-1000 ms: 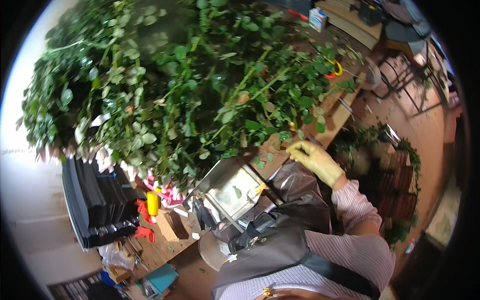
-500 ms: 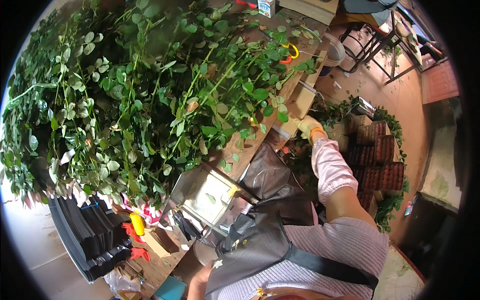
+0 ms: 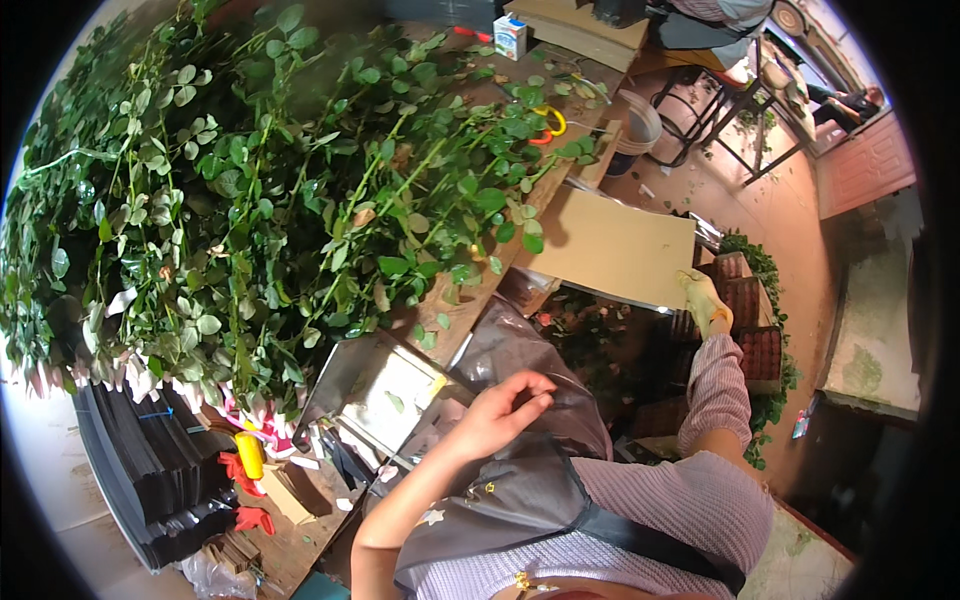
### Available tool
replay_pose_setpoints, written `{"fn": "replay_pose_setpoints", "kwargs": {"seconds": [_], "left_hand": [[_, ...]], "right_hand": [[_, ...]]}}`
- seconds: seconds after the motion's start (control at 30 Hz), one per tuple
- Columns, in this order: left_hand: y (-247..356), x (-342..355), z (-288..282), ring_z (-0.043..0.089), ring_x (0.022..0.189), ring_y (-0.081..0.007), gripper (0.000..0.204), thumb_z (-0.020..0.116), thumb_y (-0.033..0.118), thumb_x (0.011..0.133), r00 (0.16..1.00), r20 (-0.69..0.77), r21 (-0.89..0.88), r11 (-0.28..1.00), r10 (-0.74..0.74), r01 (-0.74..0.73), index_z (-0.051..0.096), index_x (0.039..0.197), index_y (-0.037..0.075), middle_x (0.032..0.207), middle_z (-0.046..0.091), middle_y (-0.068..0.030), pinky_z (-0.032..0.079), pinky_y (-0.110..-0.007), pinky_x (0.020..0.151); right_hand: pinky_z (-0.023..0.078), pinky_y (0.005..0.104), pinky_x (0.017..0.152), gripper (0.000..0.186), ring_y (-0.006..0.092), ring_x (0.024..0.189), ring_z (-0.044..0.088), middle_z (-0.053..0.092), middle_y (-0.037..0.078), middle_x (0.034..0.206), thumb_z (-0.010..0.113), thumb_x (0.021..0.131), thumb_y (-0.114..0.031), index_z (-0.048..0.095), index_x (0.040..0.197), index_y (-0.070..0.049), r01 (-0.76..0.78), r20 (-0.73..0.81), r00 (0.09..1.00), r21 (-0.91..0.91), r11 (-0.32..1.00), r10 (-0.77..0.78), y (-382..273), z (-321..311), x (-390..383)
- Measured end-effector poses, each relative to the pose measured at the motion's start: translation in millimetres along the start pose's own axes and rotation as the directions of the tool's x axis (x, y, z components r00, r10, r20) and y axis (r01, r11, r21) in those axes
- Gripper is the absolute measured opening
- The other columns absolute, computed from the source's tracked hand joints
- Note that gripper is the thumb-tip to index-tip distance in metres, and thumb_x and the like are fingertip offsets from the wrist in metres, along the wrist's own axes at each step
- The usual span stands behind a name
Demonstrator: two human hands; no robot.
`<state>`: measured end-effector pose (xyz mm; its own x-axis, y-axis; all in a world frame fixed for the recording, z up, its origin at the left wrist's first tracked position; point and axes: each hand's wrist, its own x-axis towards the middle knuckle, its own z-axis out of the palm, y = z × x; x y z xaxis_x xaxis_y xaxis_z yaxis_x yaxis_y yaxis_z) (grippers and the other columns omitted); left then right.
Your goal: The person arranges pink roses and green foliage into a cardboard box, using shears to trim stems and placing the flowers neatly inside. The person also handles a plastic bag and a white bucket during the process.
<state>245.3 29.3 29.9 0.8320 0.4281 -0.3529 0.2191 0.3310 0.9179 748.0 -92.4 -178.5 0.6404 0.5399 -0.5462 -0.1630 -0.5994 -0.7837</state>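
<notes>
My right hand (image 3: 703, 298), in a pale yellow glove, grips the outer edge of a tan cardboard sheet (image 3: 620, 245). The sheet lies flat, its other end at the workbench's side edge. My bare left hand (image 3: 505, 410) hovers above my dark apron (image 3: 545, 375), fingers loosely curled and apart from the thumb, with nothing seen between them. To its left stands a metal-framed box (image 3: 390, 395) with a pale inside. A big heap of leafy rose stems (image 3: 250, 220) covers the bench, pale blooms hanging over its near side.
Scissors with yellow and orange handles (image 3: 552, 122) and a small drink carton (image 3: 510, 37) sit on the far bench. Black sheets (image 3: 150, 460) and a yellow bottle (image 3: 248, 455) are at lower left. Dark red bundles (image 3: 745, 300) and a bucket (image 3: 637, 122) stand at right.
My right hand has moved outward from the bench edge, and the cardboard sheet now extends out in its grip. My left hand has risen from the lower edge to above the apron.
</notes>
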Motion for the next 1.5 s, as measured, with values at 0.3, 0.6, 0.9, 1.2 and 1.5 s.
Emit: {"fn": "replay_pose_setpoints", "kwargs": {"seconds": [0.3,0.6,0.9,1.2,1.5], "left_hand": [[-53,33,-1,0.063,0.098,-0.0087,0.025,0.059,0.023,0.108,0.980,0.064,-0.066,0.979,-0.187,0.191,0.058,0.128,0.008,0.110,0.068,0.0001,0.051,-0.025,0.083],[-69,36,-19,0.067,0.108,-0.0191,0.037,0.060,0.025,0.107,0.955,-0.029,-0.358,0.895,-0.295,0.266,0.053,0.136,0.004,0.124,0.067,-0.0107,0.056,-0.034,0.092],[-128,164,-6,0.062,0.116,-0.0221,0.056,0.072,0.046,0.097,0.852,-0.210,-0.878,0.476,-0.481,0.053,0.052,0.138,0.014,0.124,0.065,-0.0100,0.054,-0.038,0.095],[-107,165,16,0.068,0.071,-0.0175,0.025,0.071,0.000,0.092,0.844,-0.356,-0.757,0.653,-0.400,-0.010,0.057,0.112,0.008,0.090,0.069,-0.0043,0.061,-0.032,0.064],[-8,60,38,0.069,0.082,-0.0379,0.057,0.065,0.017,0.094,0.886,-0.383,0.229,0.956,0.263,-0.184,0.046,0.148,0.008,0.094,0.071,-0.0164,0.057,-0.042,0.074]], "right_hand": [[0.058,0.0363,0.071,0.037,0.0182,0.087,0.071,0.075,0.004,0.104,0.064,0.102,-0.027,0.068,0.131,-0.004,-0.168,0.213,0.974,0.471,0.866,0.074,3,161,-14],[0.056,0.0326,0.056,0.044,0.0217,0.065,0.071,0.076,0.014,0.083,0.053,0.108,-0.040,0.065,0.120,0.000,0.132,0.421,0.907,-0.328,0.936,0.020,-137,116,-54],[0.054,0.0278,0.069,0.031,0.0153,0.082,0.067,0.073,0.008,0.099,0.061,0.104,-0.024,0.068,0.124,-0.002,-0.130,0.331,0.926,-0.175,0.976,0.183,-41,-155,-143],[0.054,0.0346,0.075,0.040,0.0243,0.091,0.066,0.071,0.011,0.109,0.061,0.099,-0.019,0.061,0.138,-0.012,-0.097,-0.083,0.992,-0.983,0.155,0.090,-20,-153,-130],[0.033,0.0497,0.122,0.092,0.0400,0.140,0.048,0.054,0.020,0.150,0.084,0.073,-0.041,0.050,0.149,-0.001,0.906,0.820,-0.049,-0.204,-0.371,-0.570,-363,139,-280]]}}
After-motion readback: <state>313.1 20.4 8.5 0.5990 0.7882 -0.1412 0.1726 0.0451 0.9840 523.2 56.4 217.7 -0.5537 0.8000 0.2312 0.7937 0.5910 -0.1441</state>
